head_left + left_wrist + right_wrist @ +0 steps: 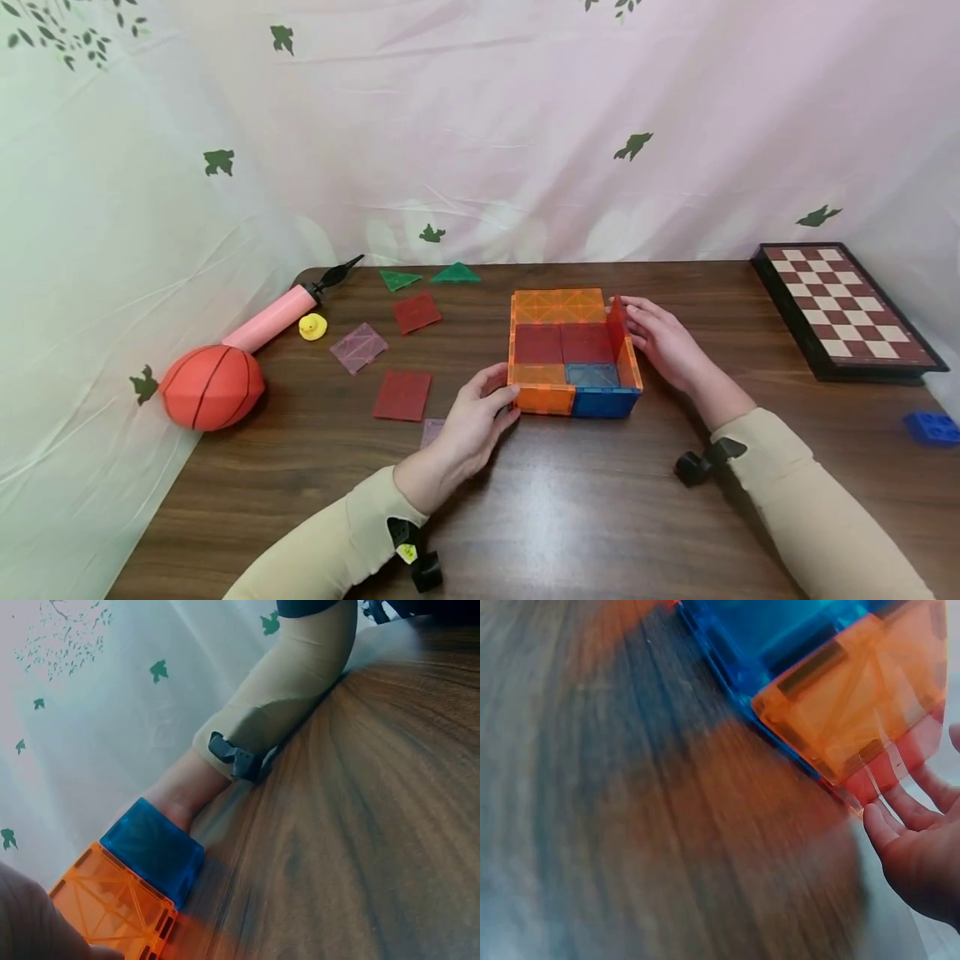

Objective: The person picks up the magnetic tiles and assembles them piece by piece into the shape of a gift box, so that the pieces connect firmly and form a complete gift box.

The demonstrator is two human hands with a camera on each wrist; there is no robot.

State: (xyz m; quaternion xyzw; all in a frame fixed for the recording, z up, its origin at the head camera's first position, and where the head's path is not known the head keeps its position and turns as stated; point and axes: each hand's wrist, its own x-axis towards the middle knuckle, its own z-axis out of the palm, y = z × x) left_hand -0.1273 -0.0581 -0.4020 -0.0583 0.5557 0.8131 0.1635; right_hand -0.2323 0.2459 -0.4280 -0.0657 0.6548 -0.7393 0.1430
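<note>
A low, topless box of translucent magnetic tiles (pixel 542 399) stands on the table, with orange and blue walls and a red, orange and blue floor. My left hand (pixel 471 421) holds its front left corner, the thumb at the orange front wall and the fingers along the left side. A red tile (pixel 617 327) stands at the right wall, rising above the orange one. My right hand (pixel 667 340) touches the outside of that red tile with extended fingers (pixel 907 806). The blue front tile (pixel 154 851) shows in the left wrist view.
Loose red tiles (pixel 402 396), purple tiles (pixel 359 348) and green triangles (pixel 456 273) lie left of the box. Farther left are a yellow duck (pixel 312 327), a pink pump (pixel 270 319) and a red ball (pixel 212 388). A chessboard (pixel 843 304) and blue brick (pixel 932 428) lie right.
</note>
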